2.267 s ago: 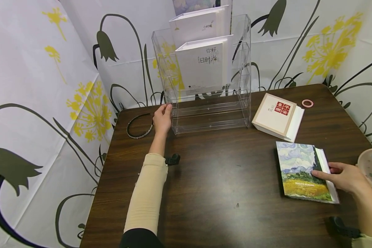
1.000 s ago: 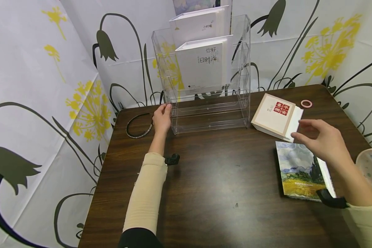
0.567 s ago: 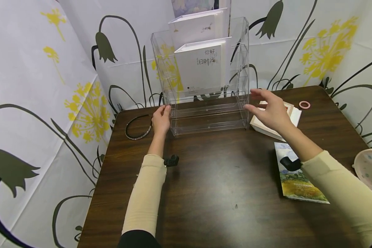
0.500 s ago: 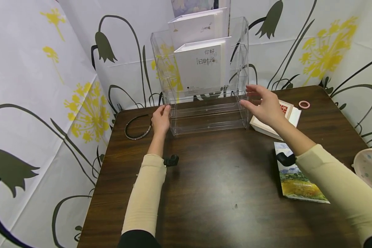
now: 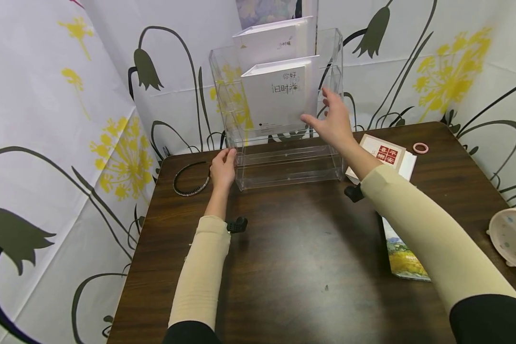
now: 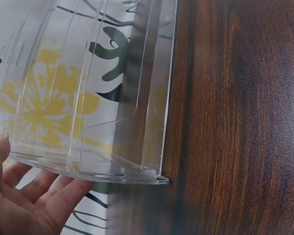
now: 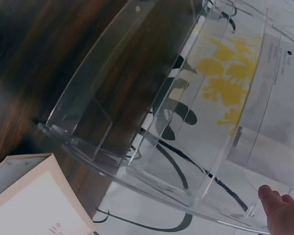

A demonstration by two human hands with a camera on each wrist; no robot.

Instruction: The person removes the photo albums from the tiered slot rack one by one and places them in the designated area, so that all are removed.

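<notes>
A clear acrylic display rack (image 5: 289, 180) stands at the back of the table. My left hand (image 5: 222, 169) holds its left side panel, thumb at the edge and fingers along the outside, as the left wrist view shows. A white photo album (image 5: 268, 105) with Chinese lettering leans in a front tier. Behind and higher are another white album (image 5: 262, 45) and one with a painted cover (image 5: 266, 10). My right hand (image 5: 337, 124) is at the front album's right edge, thumb and fingers spread. Whether it touches the album I cannot tell.
Right of the rack lies a beige album (image 5: 387, 154) with red characters, with a pink ring (image 5: 420, 148) behind it. A landscape photo album (image 5: 406, 260) is partly under my right forearm. A round clock (image 5: 513, 234) stands far right, a headband (image 5: 191, 192) left.
My right hand left the landscape album, passed over the beige album and moved left and up to the front white album. The left hand stayed on the rack.
</notes>
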